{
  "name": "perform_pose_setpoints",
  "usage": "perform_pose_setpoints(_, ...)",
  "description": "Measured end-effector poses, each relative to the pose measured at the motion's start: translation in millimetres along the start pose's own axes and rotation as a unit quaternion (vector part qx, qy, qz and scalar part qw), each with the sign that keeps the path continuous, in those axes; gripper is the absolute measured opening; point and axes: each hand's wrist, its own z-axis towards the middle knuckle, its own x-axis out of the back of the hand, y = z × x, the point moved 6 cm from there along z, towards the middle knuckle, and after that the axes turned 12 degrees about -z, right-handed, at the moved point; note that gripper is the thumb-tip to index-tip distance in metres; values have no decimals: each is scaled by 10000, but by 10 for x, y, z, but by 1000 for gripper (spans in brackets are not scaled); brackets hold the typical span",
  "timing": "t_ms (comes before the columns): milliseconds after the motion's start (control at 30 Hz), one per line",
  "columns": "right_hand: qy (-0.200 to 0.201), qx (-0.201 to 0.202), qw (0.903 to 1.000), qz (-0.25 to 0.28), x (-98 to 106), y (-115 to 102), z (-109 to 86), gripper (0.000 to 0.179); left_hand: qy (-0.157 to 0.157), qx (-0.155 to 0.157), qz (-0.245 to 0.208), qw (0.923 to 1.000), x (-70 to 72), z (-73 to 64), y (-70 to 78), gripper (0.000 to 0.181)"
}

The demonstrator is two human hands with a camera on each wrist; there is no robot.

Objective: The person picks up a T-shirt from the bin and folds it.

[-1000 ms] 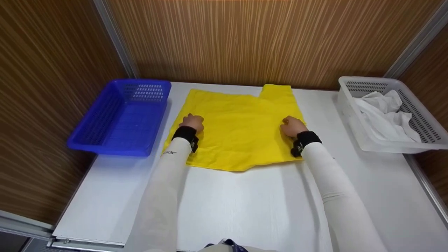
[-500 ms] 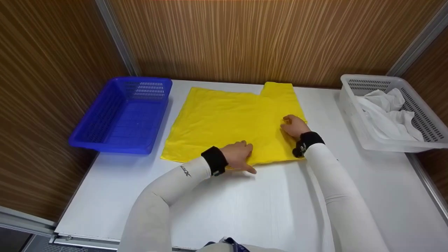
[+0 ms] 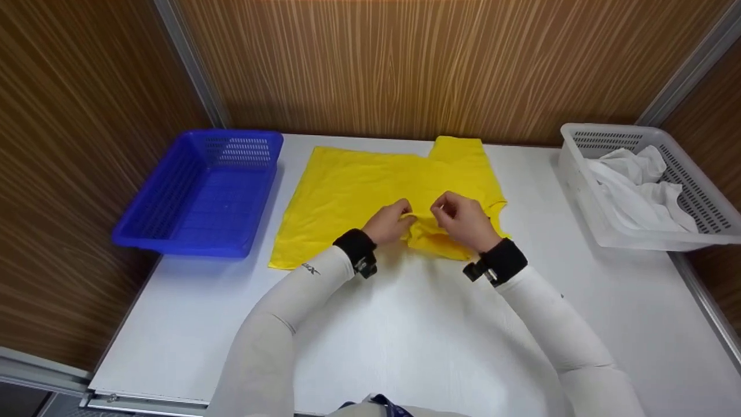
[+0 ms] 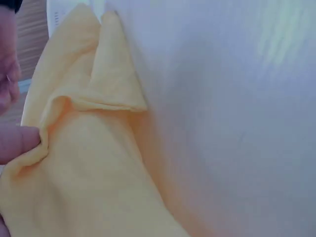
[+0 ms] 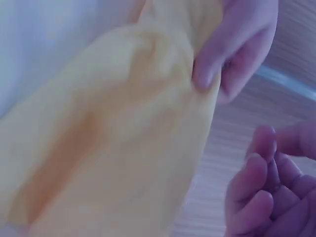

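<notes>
Wood-grained walls point(image 3: 359, 63) with grey corner strips point(image 3: 190, 63) border a white table point(image 3: 393, 336).

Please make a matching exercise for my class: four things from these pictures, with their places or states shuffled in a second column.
1. left hand
2. right hand
3. blue basket
4. white basket

A. contains white fabric
B. fingers curled, holding nothing
C. stands left of the yellow cloth
D. pinches the yellow cloth

Pairs: 1-D, 2-B, 3-C, 4-A

Hands point(image 3: 386, 225) point(image 3: 466, 223) — curled, close together
</notes>
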Motion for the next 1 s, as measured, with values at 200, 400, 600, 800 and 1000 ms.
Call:
perform_pose_setpoints(200, -598, 531, 9762, -2017, -393, -9, -136, 34, 416, 141, -366, 9984, 140, 78, 1, 26)
perform_pose_setpoints(400, -1279, 779, 9555, -2543, -540, 171, -115, 20, 157, 127, -253, 9995, 136, 59, -25, 28)
perform_pose_setpoints(600, -1285, 812, 9671, -2039, -286, 289, -221, 3, -835, 107, -118, 9964, 31, -120, -82, 36)
perform_pose_setpoints(800, -1058, 465, 9879, -1032, 122, 369, -528, 15, -1826, 23, 1043, 9776, -140, -410, -203, 55)
perform_pose_setpoints(1000, -569, 643, 9938, -701, 525, 402, -882, 13, -1437, -310, 2519, 9565, -23, -598, -291, 21)
